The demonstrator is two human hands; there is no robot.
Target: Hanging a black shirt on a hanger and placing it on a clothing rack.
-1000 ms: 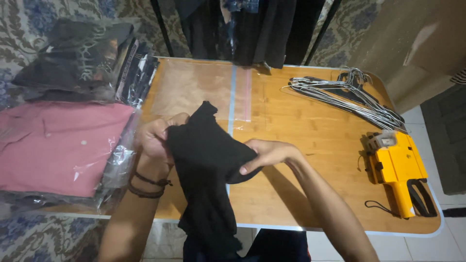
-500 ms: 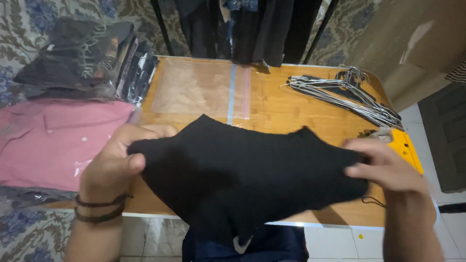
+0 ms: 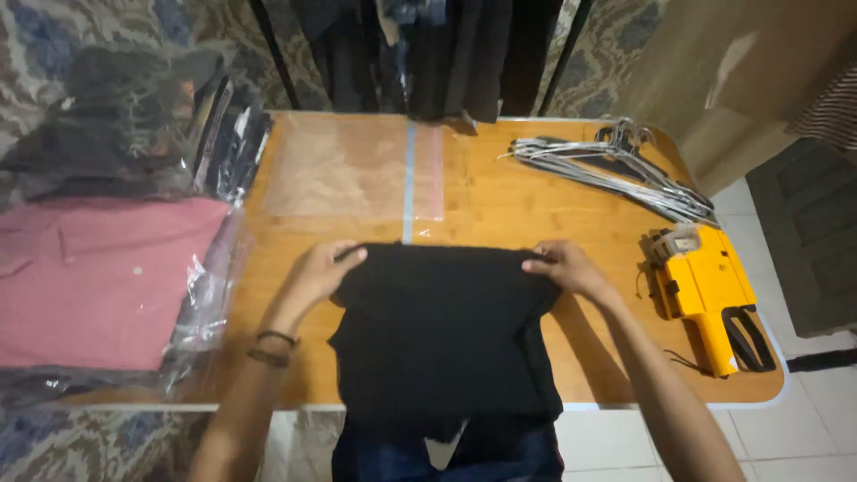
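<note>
Far left: a stack of bagged dark garments (image 3: 134,125) is seen at the far left edge of the wooden worktop (image 3: 500,214). Near of it, a pink shirt in a clear plastic bag (image 3: 98,277) lies flat, overhanging the worktop's left side.

Centre: an empty clear plastic bag (image 3: 357,170) is laid flat on the far half of the worktop. Just near of it, a black garment (image 3: 442,330) is spread on the worktop's near half, its lower part draped over the near edge. Its far left corner is pinched by the left hand (image 3: 321,272), fingers closed on the cloth; dark bands are worn at that wrist. Its far right corner is gripped likewise by the right hand (image 3: 562,266).

Right: a bundle of wire hangers (image 3: 616,170) lies at the far right. Near of them, a yellow price-label gun (image 3: 705,290) rests beside the right edge, well apart from the garment.

Beyond the worktop, dark clothes (image 3: 428,54) are hung.
</note>
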